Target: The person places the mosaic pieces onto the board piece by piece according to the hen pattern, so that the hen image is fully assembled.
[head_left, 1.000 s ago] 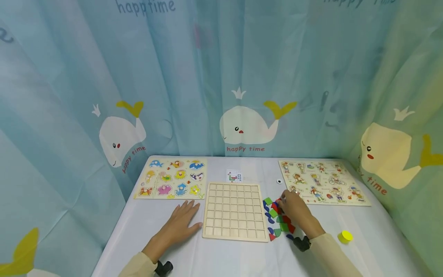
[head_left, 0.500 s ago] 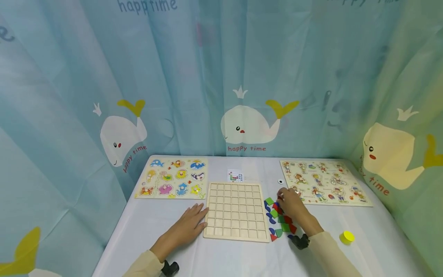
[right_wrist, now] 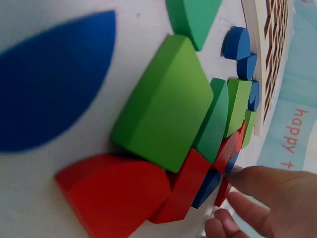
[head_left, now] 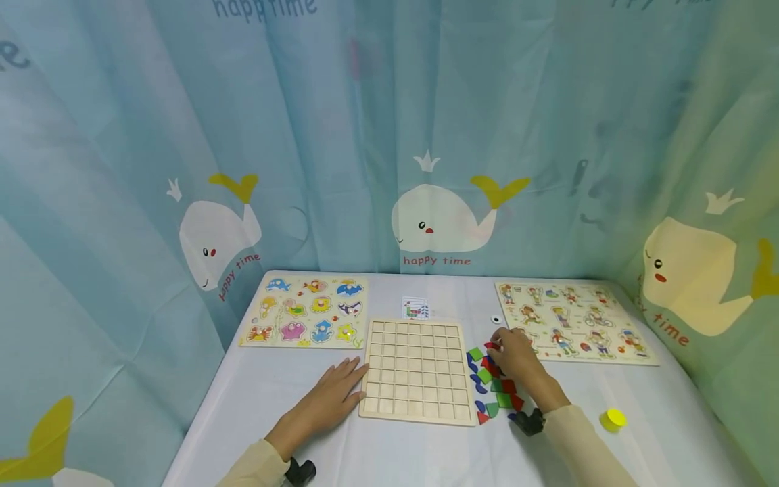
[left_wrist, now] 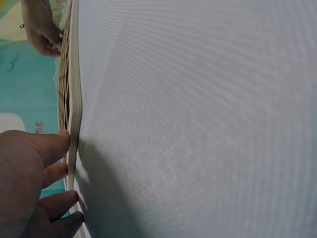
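In the head view a wooden grid board (head_left: pixel 420 372) lies in the middle of the table. My left hand (head_left: pixel 331 399) rests at its left side, fingers extended, with fingertips against the edge in the left wrist view. Right of the board is a loose cluster of red, green and blue blocks. My right hand (head_left: pixel 516 355) reaches over the far end of this cluster, thumb and forefinger pinching a small red block (right_wrist: pixel 223 192). Nearest the right wrist camera lie a green block (right_wrist: pixel 166 106), a red curved-edged block (right_wrist: pixel 119 191) and a blurred blue block (right_wrist: pixel 49 82).
A sea-animal peg puzzle (head_left: pixel 276 323) lies back left, and a puzzle with figures of people (head_left: pixel 617 311) back right. Behind the grid board is a small printed card (head_left: pixel 416 308). A yellow cylinder (head_left: pixel 613 419) stands at the right. Whale-print curtain (head_left: pixel 341 135) surrounds the table.
My left hand has slid right to the grid board's edge. My right hand has stayed over the far end of the blocks, with a red block now showing at its fingertips.
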A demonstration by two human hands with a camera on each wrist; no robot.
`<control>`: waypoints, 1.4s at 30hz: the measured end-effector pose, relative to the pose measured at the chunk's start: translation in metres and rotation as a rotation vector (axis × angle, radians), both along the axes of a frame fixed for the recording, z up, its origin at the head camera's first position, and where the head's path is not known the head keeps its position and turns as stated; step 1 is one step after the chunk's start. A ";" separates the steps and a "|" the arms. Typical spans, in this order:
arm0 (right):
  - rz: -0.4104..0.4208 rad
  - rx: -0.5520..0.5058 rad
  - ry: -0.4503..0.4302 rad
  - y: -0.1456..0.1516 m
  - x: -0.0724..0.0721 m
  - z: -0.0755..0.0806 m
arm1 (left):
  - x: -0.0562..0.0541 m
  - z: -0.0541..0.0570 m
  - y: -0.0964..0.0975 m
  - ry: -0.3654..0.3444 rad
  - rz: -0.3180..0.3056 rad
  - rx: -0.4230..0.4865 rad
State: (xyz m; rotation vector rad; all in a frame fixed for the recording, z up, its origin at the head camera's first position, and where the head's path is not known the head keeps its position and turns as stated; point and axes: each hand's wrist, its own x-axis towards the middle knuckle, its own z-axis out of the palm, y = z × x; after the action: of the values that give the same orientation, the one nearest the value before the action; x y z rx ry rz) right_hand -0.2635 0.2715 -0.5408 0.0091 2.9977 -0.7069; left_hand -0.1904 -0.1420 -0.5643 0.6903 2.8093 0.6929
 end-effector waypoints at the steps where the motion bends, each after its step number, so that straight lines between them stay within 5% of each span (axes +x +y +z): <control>1: -0.009 0.003 -0.009 0.000 -0.001 0.000 | 0.000 0.000 0.000 -0.001 0.003 0.001; 12: 0.004 -0.011 -0.025 -0.006 -0.006 -0.001 | 0.001 0.001 0.000 -0.021 0.019 0.003; 19: 0.090 -0.040 0.121 -0.020 -0.013 0.006 | 0.001 0.002 0.002 -0.013 0.012 0.002; 30: 0.263 -0.124 0.157 -0.098 -0.026 0.016 | 0.000 0.002 0.000 -0.006 0.011 -0.007; 42: 0.369 -0.110 0.187 -0.169 -0.034 0.007 | -0.002 0.003 0.001 -0.005 0.012 -0.023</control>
State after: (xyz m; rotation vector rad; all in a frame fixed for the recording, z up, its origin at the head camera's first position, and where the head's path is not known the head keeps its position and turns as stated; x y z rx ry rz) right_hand -0.2975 0.1026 -0.5341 -0.6302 2.9922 -0.8634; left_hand -0.1924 -0.1408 -0.5613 0.6674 2.8141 0.6618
